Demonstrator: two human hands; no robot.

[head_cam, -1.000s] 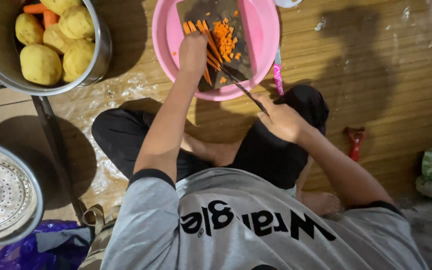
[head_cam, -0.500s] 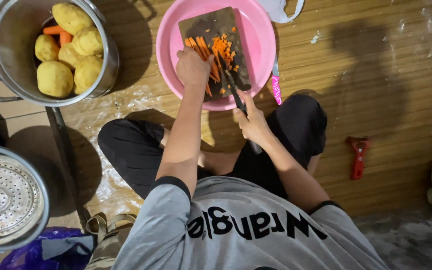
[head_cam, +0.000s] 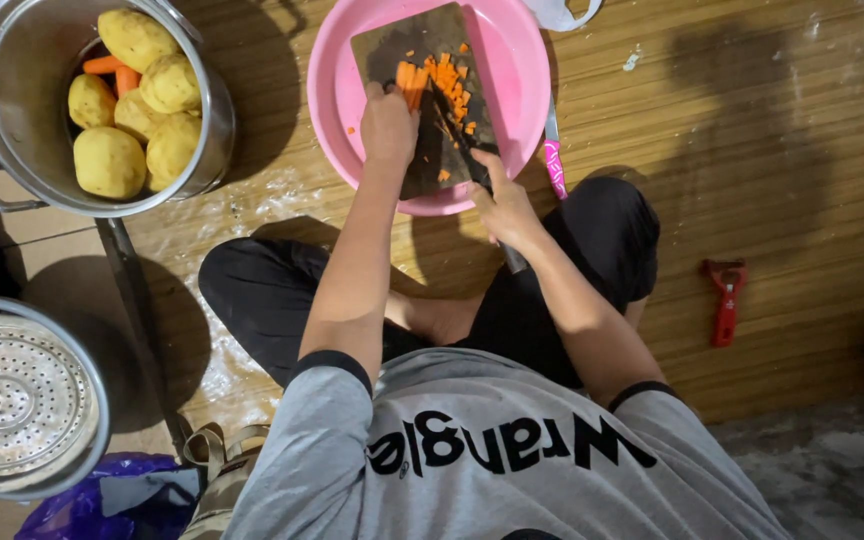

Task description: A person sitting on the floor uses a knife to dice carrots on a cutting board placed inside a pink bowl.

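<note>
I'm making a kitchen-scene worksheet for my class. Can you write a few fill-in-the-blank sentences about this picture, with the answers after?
1. The dark cutting board lies inside a round basin whose colour is ____.
2. The right hand holds a ____ over the board.
3. The left hand steadies strips of ____ on the board.
4. The steel pot at the upper left holds carrots and peeled ____.

Missing words: pink; knife; carrot; potatoes
</note>
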